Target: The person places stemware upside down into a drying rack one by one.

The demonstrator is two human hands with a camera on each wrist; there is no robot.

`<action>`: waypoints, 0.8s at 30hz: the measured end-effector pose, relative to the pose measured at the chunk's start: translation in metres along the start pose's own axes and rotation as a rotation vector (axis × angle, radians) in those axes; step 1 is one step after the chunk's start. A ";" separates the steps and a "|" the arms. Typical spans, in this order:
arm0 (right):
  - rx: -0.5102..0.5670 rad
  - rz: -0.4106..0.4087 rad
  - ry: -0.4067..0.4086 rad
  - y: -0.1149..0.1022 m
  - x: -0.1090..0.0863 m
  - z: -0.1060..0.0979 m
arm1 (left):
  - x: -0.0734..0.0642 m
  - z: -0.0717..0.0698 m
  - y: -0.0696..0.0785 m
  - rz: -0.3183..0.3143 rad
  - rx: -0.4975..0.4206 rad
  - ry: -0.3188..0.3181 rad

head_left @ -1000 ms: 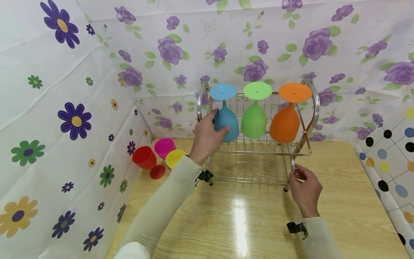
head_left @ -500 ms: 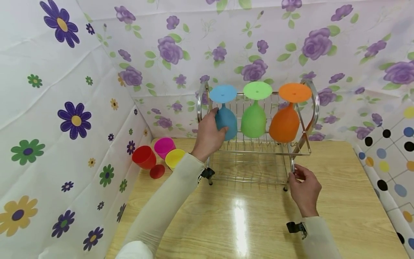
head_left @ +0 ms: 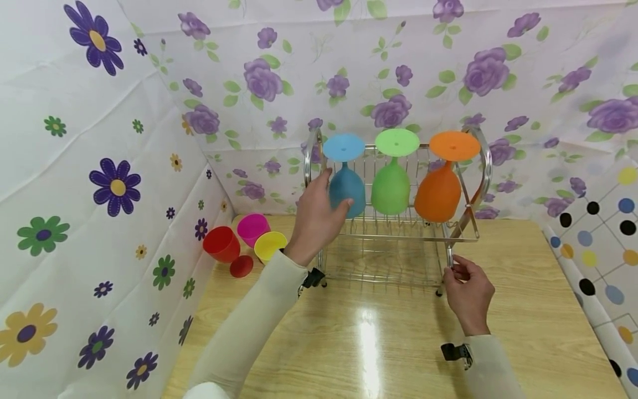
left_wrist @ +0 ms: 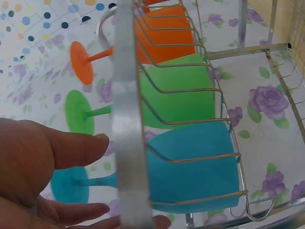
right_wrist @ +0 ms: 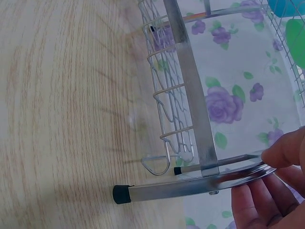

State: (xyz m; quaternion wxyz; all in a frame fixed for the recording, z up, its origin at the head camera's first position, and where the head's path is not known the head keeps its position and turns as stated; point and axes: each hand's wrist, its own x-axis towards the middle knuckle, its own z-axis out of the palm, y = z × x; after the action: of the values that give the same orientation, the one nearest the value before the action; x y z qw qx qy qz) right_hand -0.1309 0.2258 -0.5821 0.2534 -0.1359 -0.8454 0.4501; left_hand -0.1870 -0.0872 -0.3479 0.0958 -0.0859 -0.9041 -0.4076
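Wooden tabletop (head_left: pixel 408 349); right hand (head_left: pixel 469 298) grips rack (right_wrist: pixel 194 90) (yellow cup (head_left: pixel 269 247): head view only).

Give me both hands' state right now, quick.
Left hand: open, fingers around the blue cup, not clearly gripping it.
Right hand: closed, holding the metal rack by its frame.

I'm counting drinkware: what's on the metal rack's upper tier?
A blue goblet, green goblet and orange goblet, upside down. The left hand covers part of the blue one; all three insides are hidden.
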 end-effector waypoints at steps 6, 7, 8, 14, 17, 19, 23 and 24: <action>-0.008 0.006 0.003 0.001 0.001 0.000 | -0.024 -0.010 -0.006 -0.008 -0.156 0.038; -0.008 0.005 0.004 0.001 0.001 0.000 | -0.029 -0.012 -0.008 -0.013 -0.194 0.049; -0.008 0.005 0.005 0.001 0.001 0.001 | -0.033 -0.014 -0.010 -0.014 -0.227 0.062; -0.004 0.004 0.003 0.004 -0.001 0.004 | -0.066 -0.029 -0.030 -0.080 -0.436 0.189; -0.004 0.000 0.002 0.005 -0.001 0.004 | -0.082 -0.033 -0.044 -0.134 -0.476 0.252; -0.008 -0.006 0.005 0.005 0.000 0.005 | -0.091 -0.034 -0.054 -0.139 -0.484 0.294; -0.006 -0.017 0.017 0.004 0.003 0.004 | -0.103 -0.031 -0.072 -0.116 -0.515 0.384; -0.001 -0.018 0.019 0.003 0.003 0.003 | -0.106 -0.030 -0.076 -0.111 -0.519 0.407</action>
State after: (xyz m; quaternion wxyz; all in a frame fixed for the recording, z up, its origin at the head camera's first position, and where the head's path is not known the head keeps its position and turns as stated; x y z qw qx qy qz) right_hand -0.1354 0.2264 -0.5849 0.2654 -0.1328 -0.8442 0.4463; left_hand -0.0992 -0.1677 -0.4091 0.2267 0.0251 -0.7357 -0.6378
